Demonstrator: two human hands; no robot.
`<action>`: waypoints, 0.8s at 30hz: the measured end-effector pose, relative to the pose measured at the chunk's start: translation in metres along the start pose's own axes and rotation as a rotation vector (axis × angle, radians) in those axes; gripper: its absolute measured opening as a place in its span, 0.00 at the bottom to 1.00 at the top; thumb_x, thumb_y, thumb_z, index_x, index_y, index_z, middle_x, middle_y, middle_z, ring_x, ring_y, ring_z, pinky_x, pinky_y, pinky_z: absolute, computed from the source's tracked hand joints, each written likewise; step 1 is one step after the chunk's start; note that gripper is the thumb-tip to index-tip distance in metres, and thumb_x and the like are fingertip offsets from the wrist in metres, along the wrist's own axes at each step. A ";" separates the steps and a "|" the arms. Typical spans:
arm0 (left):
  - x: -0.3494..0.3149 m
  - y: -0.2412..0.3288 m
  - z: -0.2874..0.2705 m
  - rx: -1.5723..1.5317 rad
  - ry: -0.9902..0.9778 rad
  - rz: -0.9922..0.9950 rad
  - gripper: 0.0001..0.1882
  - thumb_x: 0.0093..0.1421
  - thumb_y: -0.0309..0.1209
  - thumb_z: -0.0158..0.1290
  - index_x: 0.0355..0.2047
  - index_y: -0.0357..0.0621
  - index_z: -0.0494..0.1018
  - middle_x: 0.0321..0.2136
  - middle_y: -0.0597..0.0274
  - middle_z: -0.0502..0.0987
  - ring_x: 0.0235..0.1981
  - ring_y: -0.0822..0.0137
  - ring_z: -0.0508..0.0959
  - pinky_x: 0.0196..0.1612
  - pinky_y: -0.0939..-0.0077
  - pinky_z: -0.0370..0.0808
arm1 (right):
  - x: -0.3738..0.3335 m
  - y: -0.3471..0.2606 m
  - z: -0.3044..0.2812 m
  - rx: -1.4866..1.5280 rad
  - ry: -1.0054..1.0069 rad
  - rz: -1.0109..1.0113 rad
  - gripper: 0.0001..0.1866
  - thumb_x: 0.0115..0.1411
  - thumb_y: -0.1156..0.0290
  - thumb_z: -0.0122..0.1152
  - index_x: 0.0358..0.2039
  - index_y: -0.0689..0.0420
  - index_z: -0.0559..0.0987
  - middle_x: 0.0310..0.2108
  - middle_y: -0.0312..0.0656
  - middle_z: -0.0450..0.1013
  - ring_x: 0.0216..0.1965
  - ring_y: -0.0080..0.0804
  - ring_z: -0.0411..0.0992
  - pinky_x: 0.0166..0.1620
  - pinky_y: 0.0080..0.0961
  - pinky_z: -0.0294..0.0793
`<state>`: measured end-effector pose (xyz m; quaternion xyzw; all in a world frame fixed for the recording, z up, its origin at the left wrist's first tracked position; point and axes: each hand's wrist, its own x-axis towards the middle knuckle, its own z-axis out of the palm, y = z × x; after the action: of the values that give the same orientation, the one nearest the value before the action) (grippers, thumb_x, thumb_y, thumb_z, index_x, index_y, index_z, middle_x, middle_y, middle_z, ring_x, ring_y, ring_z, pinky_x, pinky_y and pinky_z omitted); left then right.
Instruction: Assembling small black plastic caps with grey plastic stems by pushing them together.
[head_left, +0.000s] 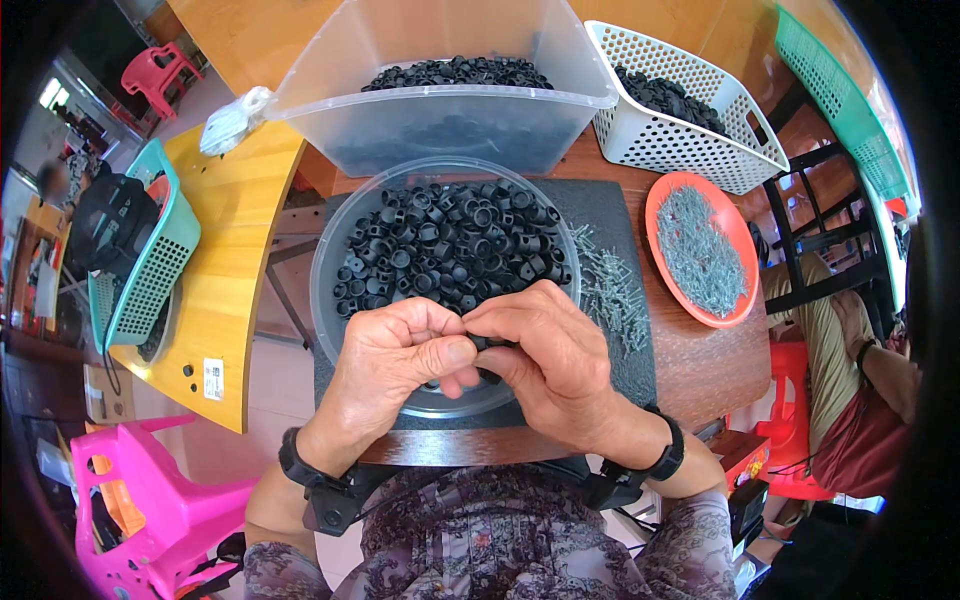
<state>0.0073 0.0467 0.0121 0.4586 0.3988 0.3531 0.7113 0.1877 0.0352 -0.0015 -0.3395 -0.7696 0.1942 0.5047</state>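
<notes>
My left hand (400, 355) and my right hand (550, 365) meet above the near side of a round clear tub (330, 250). The tub holds many small black plastic ring-shaped parts (455, 235). Between thumb and fingers, my right hand pinches a small black plastic part (490, 343), mostly covered by the fingers. My left thumb and index finger are pressed together right beside it; whatever they grip is hidden. A loose pile of thin silver screws (610, 290) lies on the dark mat (640, 240) to the right of the tub.
Behind the tub stands a large clear bin (440, 105) of black parts, with a white perforated basket (690, 150) beside it. A red plate (665, 275) of screws lies at right. A yellow table (235, 190) and pink stool (165, 500) are left. Another person's arm (885, 375) shows far right.
</notes>
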 end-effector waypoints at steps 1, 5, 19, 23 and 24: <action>-0.001 -0.002 0.000 -0.003 0.004 0.003 0.10 0.56 0.28 0.57 0.33 0.33 0.73 0.25 0.58 0.77 0.24 0.74 0.75 0.27 0.84 0.73 | 0.000 -0.001 0.002 -0.001 0.011 0.022 0.17 0.41 0.85 0.62 0.35 0.62 0.75 0.32 0.45 0.72 0.29 0.41 0.69 0.31 0.31 0.69; -0.005 -0.003 0.000 -0.118 0.055 0.098 0.09 0.55 0.25 0.57 0.34 0.32 0.72 0.27 0.57 0.77 0.27 0.70 0.78 0.31 0.80 0.76 | -0.003 -0.005 0.005 0.029 0.097 0.103 0.17 0.41 0.85 0.62 0.35 0.62 0.74 0.32 0.45 0.73 0.28 0.42 0.70 0.31 0.30 0.68; -0.018 -0.010 -0.005 -0.245 0.060 0.144 0.10 0.57 0.24 0.54 0.39 0.33 0.72 0.33 0.56 0.76 0.28 0.69 0.77 0.32 0.80 0.74 | -0.005 -0.009 0.005 -0.138 0.016 0.048 0.15 0.40 0.84 0.64 0.33 0.62 0.76 0.30 0.44 0.72 0.28 0.39 0.68 0.29 0.28 0.68; -0.019 -0.012 0.004 -0.269 0.065 0.172 0.10 0.58 0.26 0.54 0.39 0.34 0.72 0.30 0.58 0.76 0.27 0.72 0.76 0.32 0.82 0.73 | 0.000 -0.014 0.008 -0.017 0.094 0.030 0.14 0.39 0.85 0.64 0.30 0.63 0.76 0.27 0.44 0.72 0.26 0.40 0.68 0.27 0.29 0.68; -0.019 -0.012 0.007 -0.277 0.080 0.183 0.10 0.58 0.26 0.54 0.38 0.34 0.73 0.30 0.59 0.76 0.27 0.72 0.76 0.32 0.82 0.73 | 0.000 -0.014 0.009 -0.020 0.095 0.030 0.14 0.39 0.85 0.64 0.30 0.63 0.76 0.27 0.44 0.72 0.26 0.40 0.68 0.27 0.29 0.68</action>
<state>0.0067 0.0238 0.0068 0.3763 0.3308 0.4857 0.7162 0.1746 0.0261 0.0039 -0.3649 -0.7415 0.1779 0.5342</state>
